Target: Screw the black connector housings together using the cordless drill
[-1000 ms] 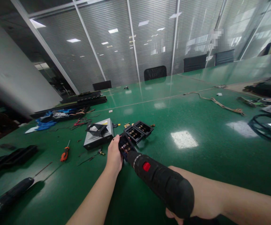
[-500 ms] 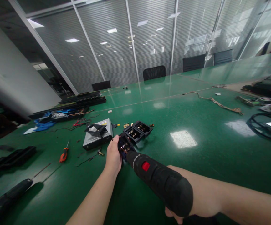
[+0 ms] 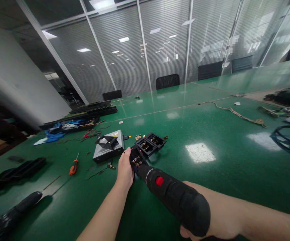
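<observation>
Left grip [image 3: 125, 167] holds an open black casing [image 3: 136, 156].

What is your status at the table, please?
Left hand holding open black rectangular box with brass-coloured parts. Right hand gripping black cylindrical power driver with red switch, nose at box. Two similar black boxes lie beyond, not between.

On my feed, the drill [image 3: 180, 201] is black with a red switch [image 3: 159, 181]; the casing [image 3: 148, 154] is black too, its contacts [image 3: 144, 146] gold. I see an orange screwdriver handle [image 3: 73, 167], blue cloth [image 3: 53, 136], green tabletop [image 3: 230, 167], finely striped grey blinds [image 3: 168, 43].
</observation>
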